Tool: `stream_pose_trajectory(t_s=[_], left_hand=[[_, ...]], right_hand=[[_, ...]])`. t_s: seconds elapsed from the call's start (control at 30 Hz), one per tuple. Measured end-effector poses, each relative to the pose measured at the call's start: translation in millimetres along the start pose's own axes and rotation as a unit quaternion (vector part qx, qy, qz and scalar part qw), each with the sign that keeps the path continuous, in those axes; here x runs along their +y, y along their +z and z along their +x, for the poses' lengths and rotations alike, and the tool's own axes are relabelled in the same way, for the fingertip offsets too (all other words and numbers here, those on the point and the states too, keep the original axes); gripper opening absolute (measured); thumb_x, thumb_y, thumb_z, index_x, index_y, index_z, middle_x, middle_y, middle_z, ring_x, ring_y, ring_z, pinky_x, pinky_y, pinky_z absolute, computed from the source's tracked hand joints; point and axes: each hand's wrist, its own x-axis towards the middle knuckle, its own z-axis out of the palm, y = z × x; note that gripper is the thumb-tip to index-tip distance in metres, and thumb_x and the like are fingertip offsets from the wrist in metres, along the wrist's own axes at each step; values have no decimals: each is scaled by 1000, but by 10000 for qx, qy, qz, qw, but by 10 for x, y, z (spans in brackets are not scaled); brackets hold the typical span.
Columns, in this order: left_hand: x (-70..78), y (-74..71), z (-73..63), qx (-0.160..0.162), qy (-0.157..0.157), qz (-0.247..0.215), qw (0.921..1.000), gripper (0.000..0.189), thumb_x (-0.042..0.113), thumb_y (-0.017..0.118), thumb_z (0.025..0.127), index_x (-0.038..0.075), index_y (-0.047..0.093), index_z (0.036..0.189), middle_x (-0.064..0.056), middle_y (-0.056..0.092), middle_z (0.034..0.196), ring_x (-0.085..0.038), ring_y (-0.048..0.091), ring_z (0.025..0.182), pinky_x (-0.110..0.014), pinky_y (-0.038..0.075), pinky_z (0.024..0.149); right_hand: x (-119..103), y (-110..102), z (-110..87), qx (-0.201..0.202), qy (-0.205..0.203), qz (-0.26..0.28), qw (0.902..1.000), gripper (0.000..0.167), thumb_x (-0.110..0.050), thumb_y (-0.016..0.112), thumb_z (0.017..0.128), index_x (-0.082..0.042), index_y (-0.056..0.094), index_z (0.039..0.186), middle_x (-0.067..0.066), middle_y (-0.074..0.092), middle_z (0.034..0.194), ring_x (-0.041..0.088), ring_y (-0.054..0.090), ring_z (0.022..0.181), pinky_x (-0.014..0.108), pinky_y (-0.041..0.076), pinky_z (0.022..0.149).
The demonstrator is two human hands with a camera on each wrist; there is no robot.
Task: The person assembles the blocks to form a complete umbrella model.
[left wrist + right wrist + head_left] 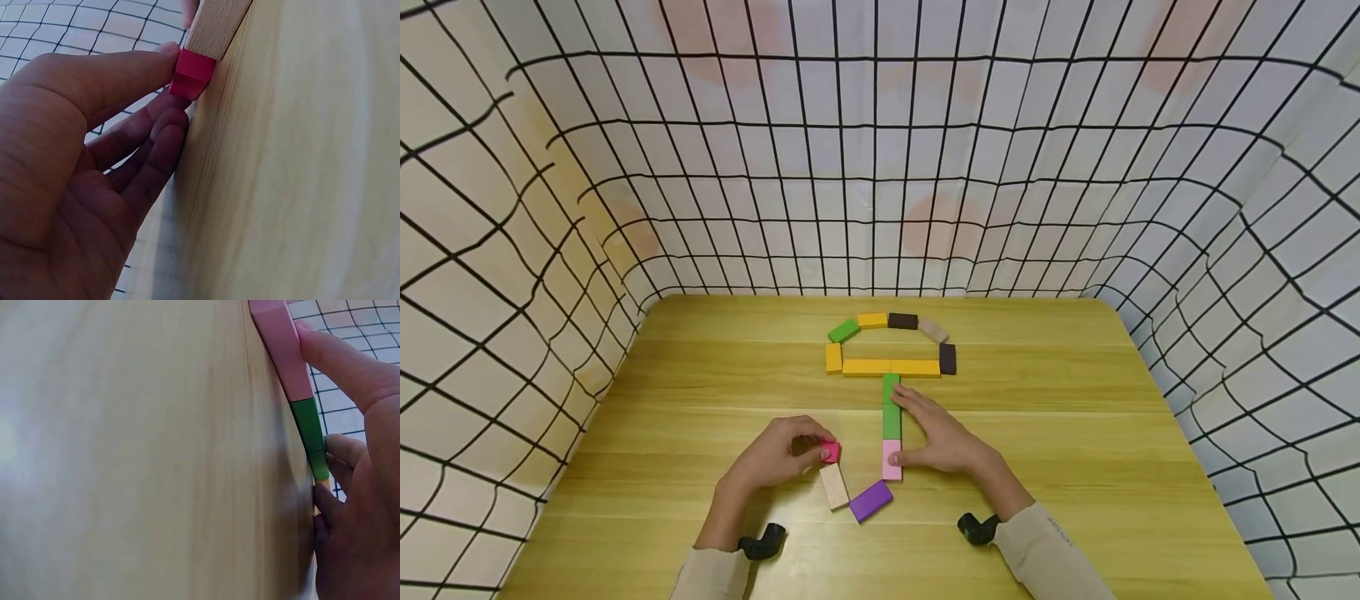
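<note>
My left hand (782,454) pinches a small magenta-red block (830,452) between thumb and fingers; the left wrist view shows this red block (192,74) against the end of a pale wood block (217,28). That pale block (834,487) lies slanted, its lower end by a tilted purple block (872,501). My right hand (946,437) is spread with fairly straight fingers. Its thumb touches the pink block (891,460) and its fingertips rest at the green blocks (891,421), which form an upright line with the pink one. In the right wrist view the thumb meets the pink block (284,350).
Two long yellow blocks (867,367) form a bar above the green ones. An arch of green (844,331), yellow (872,320), dark (902,321) and beige (933,330) blocks stands over it. Black wire mesh (872,175) encloses the wooden table (1060,400) at the back and sides.
</note>
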Motion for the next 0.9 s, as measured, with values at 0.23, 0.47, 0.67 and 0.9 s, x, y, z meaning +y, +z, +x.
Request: stream_pose_trajectory(t_s=[0.23, 0.47, 0.67, 0.9], left_hand=[[7, 14, 19, 14, 4, -55, 10000, 15, 20, 75, 96, 19, 77, 111, 11, 73, 103, -5, 66, 93, -29, 58, 86], [13, 14, 52, 45, -25, -119, 9999, 25, 23, 71, 99, 14, 72, 123, 8, 72, 106, -7, 66, 94, -29, 58, 87], [5, 19, 31, 50, -181, -129, 9997, 27, 26, 69, 101, 15, 72, 124, 10, 71, 105, -7, 65, 94, -30, 57, 88], [-11, -13, -18, 112, -337, -1, 9994, 38, 29, 69, 101, 13, 66, 135, 6, 72, 112, -8, 66, 99, -31, 58, 91]], right_hand=[[9, -14, -16, 19, -3, 13, 10000, 104, -60, 77, 85, -20, 25, 165, -4, 13, 174, 28, 13, 161, 58, 21, 127], [40, -13, 1, 53, -31, 47, 10000, 104, -60, 77, 85, -20, 24, 166, -4, 11, 174, 28, 12, 161, 59, 20, 127], [68, 9, -9, 71, -19, 194, 9998, 97, -59, 70, 91, -26, 19, 167, -6, 5, 175, 27, 10, 161, 61, 21, 126], [149, -80, -90, 411, 101, 495, 9979, 84, -56, 62, 98, -33, 18, 166, -16, 1, 174, 22, 9, 161, 63, 21, 125]])
